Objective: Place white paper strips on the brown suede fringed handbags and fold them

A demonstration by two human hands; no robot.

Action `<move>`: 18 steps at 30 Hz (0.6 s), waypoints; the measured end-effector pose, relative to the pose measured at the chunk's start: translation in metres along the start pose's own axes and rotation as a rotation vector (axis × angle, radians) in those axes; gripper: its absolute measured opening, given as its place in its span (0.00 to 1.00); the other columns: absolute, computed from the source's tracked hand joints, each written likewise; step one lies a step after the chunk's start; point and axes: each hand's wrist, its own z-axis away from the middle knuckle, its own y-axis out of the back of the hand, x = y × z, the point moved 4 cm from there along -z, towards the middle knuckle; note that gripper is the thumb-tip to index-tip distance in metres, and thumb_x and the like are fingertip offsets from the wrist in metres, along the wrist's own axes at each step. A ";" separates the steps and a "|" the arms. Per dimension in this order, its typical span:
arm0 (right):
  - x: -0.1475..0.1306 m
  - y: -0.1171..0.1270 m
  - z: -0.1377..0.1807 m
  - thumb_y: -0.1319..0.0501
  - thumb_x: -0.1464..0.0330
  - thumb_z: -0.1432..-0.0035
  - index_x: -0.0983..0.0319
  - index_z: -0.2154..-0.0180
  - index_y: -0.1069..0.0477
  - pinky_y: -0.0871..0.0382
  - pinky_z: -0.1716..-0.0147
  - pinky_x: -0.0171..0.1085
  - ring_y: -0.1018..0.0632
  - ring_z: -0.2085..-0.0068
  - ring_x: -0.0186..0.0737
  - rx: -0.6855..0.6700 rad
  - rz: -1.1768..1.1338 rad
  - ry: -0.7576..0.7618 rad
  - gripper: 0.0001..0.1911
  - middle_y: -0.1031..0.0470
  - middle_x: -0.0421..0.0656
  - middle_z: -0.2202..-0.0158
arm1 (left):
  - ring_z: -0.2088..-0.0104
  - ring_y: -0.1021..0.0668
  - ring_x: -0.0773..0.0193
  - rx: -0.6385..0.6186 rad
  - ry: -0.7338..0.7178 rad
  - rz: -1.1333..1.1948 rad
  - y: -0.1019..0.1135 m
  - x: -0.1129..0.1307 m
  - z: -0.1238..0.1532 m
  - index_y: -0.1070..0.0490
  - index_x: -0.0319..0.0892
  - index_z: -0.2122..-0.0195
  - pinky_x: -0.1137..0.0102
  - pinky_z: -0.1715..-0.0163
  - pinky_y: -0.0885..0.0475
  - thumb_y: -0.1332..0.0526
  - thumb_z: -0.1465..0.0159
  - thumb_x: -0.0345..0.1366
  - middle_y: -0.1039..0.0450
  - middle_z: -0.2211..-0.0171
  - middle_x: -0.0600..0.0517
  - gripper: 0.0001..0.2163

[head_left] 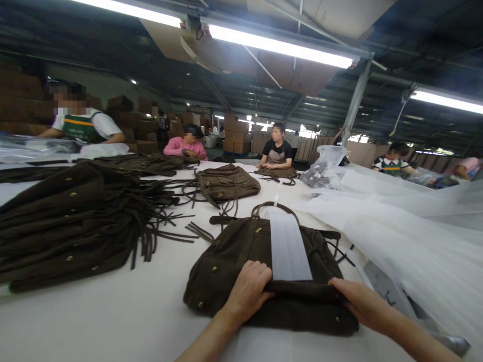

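A dark brown handbag (237, 251) with brass-coloured studs lies on the white table in front of me, its looped handle pointing away. Across its middle runs a white strip (289, 246), which passes under the bag's near edge and shows again below it. My left hand (251, 289) grips the bag's near part just left of the strip, fingers curled over the cloth. On the right side, my right hand (354, 299) pinches the same edge, thumb and fingers closed on it. Between the hands the fabric forms a raised fold.
A heap of similar brown bags (64, 226) with dangling straps fills the left. Another bag (228, 183) lies farther off. White foam sheets (407, 226) and a clear plastic bag (326, 166) spread on the right. Several people sit or stand around the table (113, 311).
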 end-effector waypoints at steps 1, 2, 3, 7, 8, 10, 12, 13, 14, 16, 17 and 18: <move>0.001 -0.009 0.006 0.51 0.80 0.47 0.58 0.46 0.35 0.31 0.49 0.40 0.26 0.48 0.42 0.048 0.070 0.036 0.27 0.26 0.46 0.48 | 0.61 0.33 0.59 0.008 -0.029 -0.019 -0.001 0.002 0.001 0.36 0.43 0.66 0.64 0.58 0.42 0.34 0.41 0.38 0.32 0.63 0.53 0.10; 0.001 -0.018 0.012 0.52 0.80 0.44 0.58 0.43 0.36 0.32 0.46 0.41 0.28 0.44 0.42 0.097 0.140 0.084 0.28 0.28 0.45 0.45 | 0.61 0.33 0.59 0.020 -0.069 -0.048 -0.002 0.005 0.003 0.36 0.43 0.67 0.64 0.58 0.42 0.36 0.40 0.36 0.32 0.64 0.53 0.08; 0.000 -0.026 0.019 0.53 0.79 0.42 0.56 0.41 0.39 0.34 0.44 0.41 0.31 0.41 0.42 0.143 0.207 0.130 0.29 0.32 0.44 0.42 | 0.62 0.33 0.60 0.034 -0.115 -0.084 -0.003 0.008 0.006 0.37 0.43 0.68 0.64 0.58 0.42 0.38 0.38 0.34 0.32 0.65 0.53 0.06; -0.003 -0.041 0.034 0.52 0.78 0.39 0.53 0.35 0.50 0.35 0.41 0.42 0.38 0.37 0.43 0.229 0.405 0.233 0.33 0.40 0.41 0.37 | 0.66 0.35 0.62 0.080 -0.257 -0.201 -0.004 0.018 0.020 0.37 0.43 0.69 0.64 0.58 0.43 0.45 0.34 0.28 0.33 0.68 0.53 0.06; -0.005 -0.040 0.035 0.52 0.78 0.39 0.52 0.35 0.52 0.34 0.42 0.43 0.38 0.37 0.44 0.237 0.441 0.248 0.33 0.41 0.41 0.36 | 0.66 0.35 0.62 0.084 -0.277 -0.219 -0.003 0.020 0.024 0.36 0.43 0.69 0.64 0.58 0.43 0.46 0.34 0.28 0.33 0.69 0.53 0.07; -0.010 -0.036 0.037 0.51 0.78 0.40 0.52 0.35 0.52 0.33 0.43 0.42 0.38 0.37 0.45 0.249 0.508 0.293 0.34 0.41 0.41 0.36 | 0.67 0.35 0.62 0.090 -0.310 -0.249 -0.003 0.022 0.031 0.36 0.43 0.69 0.64 0.57 0.44 0.46 0.34 0.27 0.34 0.69 0.53 0.07; -0.015 -0.034 0.039 0.50 0.76 0.40 0.53 0.35 0.51 0.32 0.44 0.42 0.38 0.38 0.47 0.266 0.575 0.339 0.33 0.41 0.41 0.37 | 0.67 0.36 0.62 0.104 -0.340 -0.270 -0.004 0.023 0.036 0.36 0.43 0.69 0.64 0.58 0.45 0.46 0.33 0.27 0.34 0.69 0.53 0.07; -0.018 -0.033 0.041 0.49 0.75 0.39 0.54 0.35 0.50 0.32 0.44 0.42 0.38 0.38 0.48 0.292 0.611 0.372 0.32 0.41 0.42 0.37 | 0.67 0.36 0.62 0.117 -0.357 -0.274 -0.006 0.023 0.038 0.36 0.43 0.70 0.64 0.58 0.45 0.46 0.33 0.28 0.35 0.70 0.53 0.07; -0.022 -0.032 0.043 0.49 0.73 0.39 0.56 0.36 0.48 0.31 0.45 0.42 0.37 0.38 0.50 0.328 0.650 0.407 0.30 0.40 0.42 0.37 | 0.68 0.36 0.62 0.135 -0.376 -0.275 -0.007 0.023 0.039 0.37 0.43 0.70 0.64 0.60 0.45 0.46 0.33 0.28 0.35 0.70 0.53 0.07; -0.028 -0.032 0.047 0.49 0.70 0.38 0.58 0.37 0.44 0.29 0.47 0.42 0.35 0.39 0.52 0.406 0.729 0.462 0.28 0.39 0.44 0.38 | 0.69 0.37 0.62 0.168 -0.411 -0.270 -0.010 0.023 0.040 0.37 0.42 0.71 0.64 0.62 0.45 0.46 0.33 0.29 0.37 0.71 0.53 0.08; -0.031 -0.032 0.049 0.49 0.69 0.38 0.59 0.37 0.43 0.29 0.48 0.42 0.34 0.40 0.52 0.430 0.768 0.477 0.27 0.37 0.45 0.38 | 0.69 0.37 0.62 0.176 -0.421 -0.265 -0.011 0.023 0.041 0.37 0.42 0.71 0.64 0.63 0.45 0.46 0.33 0.30 0.37 0.71 0.53 0.08; -0.033 -0.033 0.050 0.49 0.69 0.38 0.60 0.38 0.41 0.28 0.49 0.41 0.33 0.41 0.52 0.443 0.805 0.485 0.26 0.36 0.45 0.39 | 0.69 0.37 0.63 0.174 -0.424 -0.259 -0.011 0.022 0.041 0.37 0.42 0.71 0.64 0.63 0.45 0.45 0.33 0.30 0.37 0.71 0.53 0.08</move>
